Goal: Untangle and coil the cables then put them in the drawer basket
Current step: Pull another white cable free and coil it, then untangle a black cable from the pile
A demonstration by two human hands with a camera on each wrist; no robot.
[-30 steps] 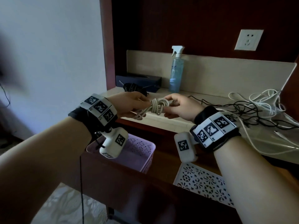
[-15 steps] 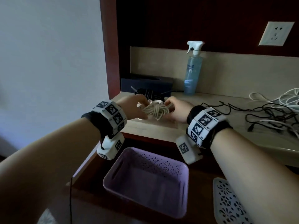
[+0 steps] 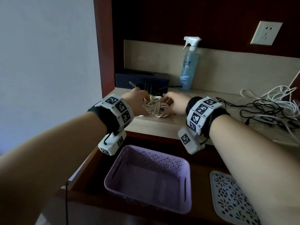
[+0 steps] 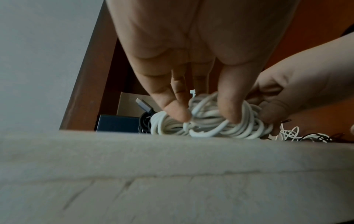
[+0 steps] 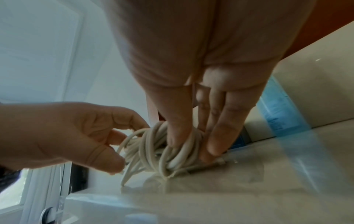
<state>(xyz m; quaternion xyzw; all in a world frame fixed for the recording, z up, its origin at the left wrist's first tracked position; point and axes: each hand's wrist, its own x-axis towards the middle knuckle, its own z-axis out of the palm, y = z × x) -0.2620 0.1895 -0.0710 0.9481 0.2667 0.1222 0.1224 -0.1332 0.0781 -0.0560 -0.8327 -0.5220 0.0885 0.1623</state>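
Your left hand [image 3: 138, 101] and right hand [image 3: 174, 103] both pinch the white coil [image 3: 155, 106] at the tabletop's [image 3: 162, 125] front-left edge above the basket [image 3: 186, 189]; it looks light, limp and springy, so I'd grip across the wrapped middle to keep loops together.

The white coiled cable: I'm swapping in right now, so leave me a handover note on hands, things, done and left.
Left hand and right hand both grip the white coiled cable, which sits on the beige countertop.
The purple plastic drawer basket holds no cable.
Done: this cable is coiled.
Left: put it in the basket, then untangle the black and white cable tangle on the right.
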